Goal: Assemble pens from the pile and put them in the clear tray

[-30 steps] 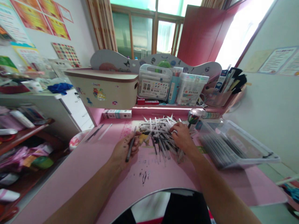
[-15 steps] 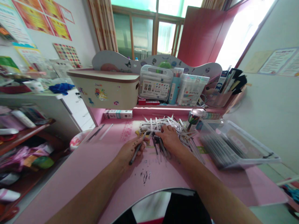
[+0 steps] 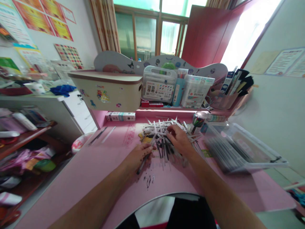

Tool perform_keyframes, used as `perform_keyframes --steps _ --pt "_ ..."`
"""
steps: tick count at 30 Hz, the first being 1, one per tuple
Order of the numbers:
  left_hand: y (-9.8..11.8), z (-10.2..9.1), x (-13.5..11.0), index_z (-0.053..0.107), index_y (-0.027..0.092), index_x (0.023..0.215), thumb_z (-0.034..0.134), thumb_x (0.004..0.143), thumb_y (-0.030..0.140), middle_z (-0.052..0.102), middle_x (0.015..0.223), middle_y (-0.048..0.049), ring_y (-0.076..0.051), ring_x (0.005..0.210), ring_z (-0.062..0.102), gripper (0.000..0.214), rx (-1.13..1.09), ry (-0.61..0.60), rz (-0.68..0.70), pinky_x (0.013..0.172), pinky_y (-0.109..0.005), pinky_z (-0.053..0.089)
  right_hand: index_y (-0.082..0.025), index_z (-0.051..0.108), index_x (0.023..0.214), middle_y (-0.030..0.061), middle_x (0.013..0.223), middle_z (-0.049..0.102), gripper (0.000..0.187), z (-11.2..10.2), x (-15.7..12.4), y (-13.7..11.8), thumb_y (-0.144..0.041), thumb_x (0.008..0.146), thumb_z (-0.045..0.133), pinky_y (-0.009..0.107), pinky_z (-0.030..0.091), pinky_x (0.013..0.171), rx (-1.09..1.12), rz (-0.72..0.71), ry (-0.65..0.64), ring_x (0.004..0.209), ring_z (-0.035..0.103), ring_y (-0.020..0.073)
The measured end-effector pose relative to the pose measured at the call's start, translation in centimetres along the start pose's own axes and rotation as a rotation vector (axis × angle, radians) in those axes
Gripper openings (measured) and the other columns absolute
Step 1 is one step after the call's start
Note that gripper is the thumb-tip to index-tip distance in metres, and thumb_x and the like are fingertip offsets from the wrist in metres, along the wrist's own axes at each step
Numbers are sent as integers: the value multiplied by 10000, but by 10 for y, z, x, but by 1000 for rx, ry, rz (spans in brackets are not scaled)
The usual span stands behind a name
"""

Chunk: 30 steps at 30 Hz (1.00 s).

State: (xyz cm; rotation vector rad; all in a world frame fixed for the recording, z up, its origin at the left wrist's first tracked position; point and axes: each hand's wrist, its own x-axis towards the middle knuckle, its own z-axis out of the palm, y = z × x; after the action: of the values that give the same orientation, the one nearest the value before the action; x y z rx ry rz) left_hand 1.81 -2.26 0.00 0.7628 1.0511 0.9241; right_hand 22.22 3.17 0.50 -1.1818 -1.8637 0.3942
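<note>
My left hand (image 3: 140, 156) is closed around a slim pen (image 3: 142, 166), whose dark end points down toward me over the pink desk. Beyond it spreads a tangled pile of pen barrels and refills (image 3: 162, 127), mostly white, clear and black. My right hand (image 3: 179, 140) reaches into the right side of this pile, its thumb and fingers pinched together; what they hold, if anything, is hidden. A yellow thing (image 3: 145, 138) lies at the pile's left edge. Dark ink marks (image 3: 149, 182) stain the desk just below my left hand.
A clear plastic box (image 3: 247, 159) holding many slim sticks stands at the right. Two thin pens (image 3: 100, 133) lie at the left. Behind the pile are a clear jar of pens (image 3: 199, 119), a beige bin (image 3: 107, 93) and marker cases (image 3: 159, 86) on a shelf.
My left hand has drawn slightly toward me with the pen. My right hand has shifted a little to the right over the pile, its fingers lifting.
</note>
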Motion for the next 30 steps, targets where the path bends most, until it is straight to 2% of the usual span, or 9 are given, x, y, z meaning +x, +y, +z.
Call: perform_keyframes --steps 3,5,9,13,18,23,30 --pt "-2 0 -2 659 166 1005 634 846 239 535 593 39 -59 390 427 177 -14 -19 33 397 -163 318 -227 609 1158 -2 887 613 303 3 -5 -10 -258 858 581 303 470 729 424 130 -22 759 561 155" --pt "-2 1 -4 654 178 1007 651 842 267 524 601 48 -59 391 416 188 -24 -48 62 397 -170 313 -232 640 1110 -7 886 634 287 7 -8 -17 -276 828 614 283 477 686 630 237 -52 719 564 139" --pt "-1 6 -11 655 191 996 691 821 304 509 608 54 -65 422 435 212 -26 -82 77 408 -173 322 -221 668 1012 9 903 683 242 14 -12 -26 -291 781 673 279 502 659 823 374 -21 683 576 131" --pt "-2 10 -15 666 187 1000 728 788 309 506 595 53 -74 434 449 252 -19 -99 78 411 -179 332 -224 666 1006 20 966 710 241 17 -14 -28 -287 776 695 277 527 692 861 371 -13 736 615 135" --pt "-4 11 -12 672 191 1015 750 774 350 523 601 49 -76 457 472 299 -20 -116 78 425 -175 321 -218 681 975 12 933 715 209 18 -16 -27 -254 770 700 269 523 682 897 347 -115 744 638 136" --pt "0 5 -7 694 153 933 782 730 409 595 692 12 -81 540 518 338 138 -172 176 497 -192 396 -209 686 957 0 879 701 166 15 -16 -27 -289 813 665 253 481 667 828 311 -173 708 600 117" --pt "-1 -2 -3 677 158 950 665 814 409 593 644 16 -111 515 517 286 396 -162 262 518 -236 419 -207 646 938 -37 698 543 164 12 -19 -35 -319 920 528 243 392 582 504 271 -177 624 488 120"
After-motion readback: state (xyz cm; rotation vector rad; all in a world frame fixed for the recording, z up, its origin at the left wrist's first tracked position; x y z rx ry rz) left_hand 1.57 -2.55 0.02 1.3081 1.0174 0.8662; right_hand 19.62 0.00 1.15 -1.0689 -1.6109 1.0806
